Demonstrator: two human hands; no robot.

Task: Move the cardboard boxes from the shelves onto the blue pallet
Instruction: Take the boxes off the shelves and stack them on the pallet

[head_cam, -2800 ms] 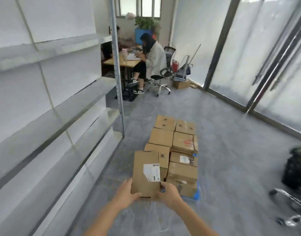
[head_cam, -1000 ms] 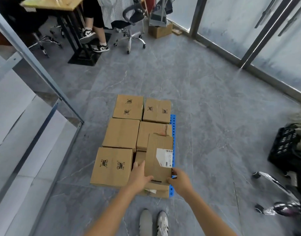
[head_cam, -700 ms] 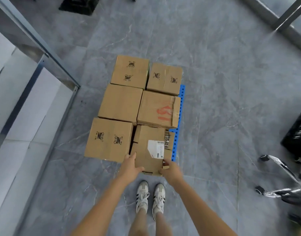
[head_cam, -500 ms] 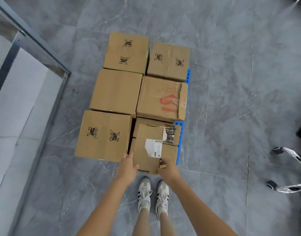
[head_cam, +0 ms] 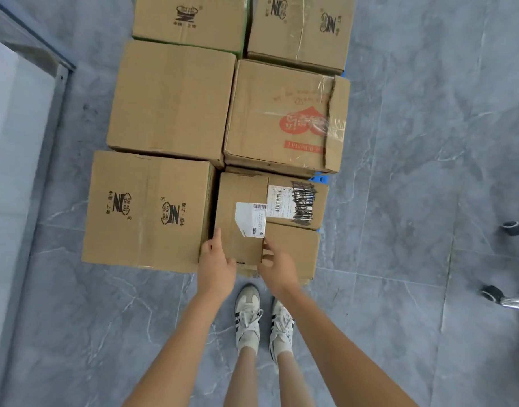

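Swung down, over the last few seconds, from a look across the room to one straight onto the grey floor (head_cam: 414, 201) and the blue pallet (head_cam: 320, 180), showing only as slivers at the right of the load. Brought the labelled box (head_cam: 240, 230) from chest height down onto the near right corner of the stack, flat on top of lower cartons and just beside the big near-left box (head_cam: 146, 210). Holding it at its near end: left hand (head_cam: 215, 264) with forefinger straight along the left side and thumb over the top, right hand (head_cam: 277, 265) with fingers curled at the right edge. Seemingly a light grip, about ready to let go. Judging by that, one more box as good as delivered; only the release left, then back to the shelving (head_cam: 23, 127) on the left.

Polished, veined stone-look tiles, hard and probably slick. Grey metal shelf frame with flat white panels. Brown corrugated cartons, squared and matte, some banded with glossy tape. Red-printed box (head_cam: 281, 118), middle right, with a creased flap wrapped in clear film. Labelled box long, narrow, flat-topped, likely light. White shipping label (head_cam: 250, 218) with one corner clipped; scribbled-over label (head_cam: 303, 204) on the carton beneath.
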